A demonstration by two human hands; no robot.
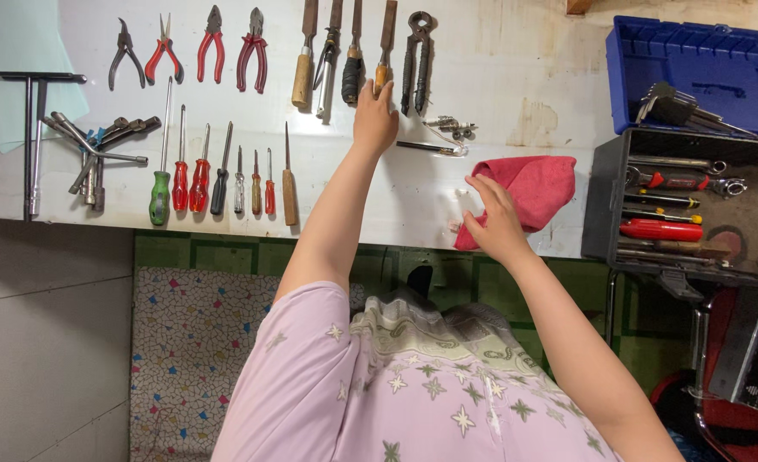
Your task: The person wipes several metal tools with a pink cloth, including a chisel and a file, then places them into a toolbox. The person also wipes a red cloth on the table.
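left hand (375, 115) fingers grip a wooden-handled chisel (385, 47), right hand (494, 221) fingers pinch soft red cloth (529, 186)

A white bench (499, 51) holds many tools in rows. At ten o'clock lie four pliers (192, 53), one dark, three with red handles. Below them is a row of screwdrivers (216, 171): one green, some red, some black, one with a wooden handle. At nine o'clock sit a long T-shaped wrench (33, 128) and a heap of metal socket wrenches (96, 145). Black pincers (419, 60) lie at twelve o'clock. At two o'clock stands an open blue toolbox lid (695, 73), and at three o'clock a black tool tray (695, 205) holds spanners and a red-handled screwdriver (661, 229). A speckled mat (190, 342) lies at seven o'clock.
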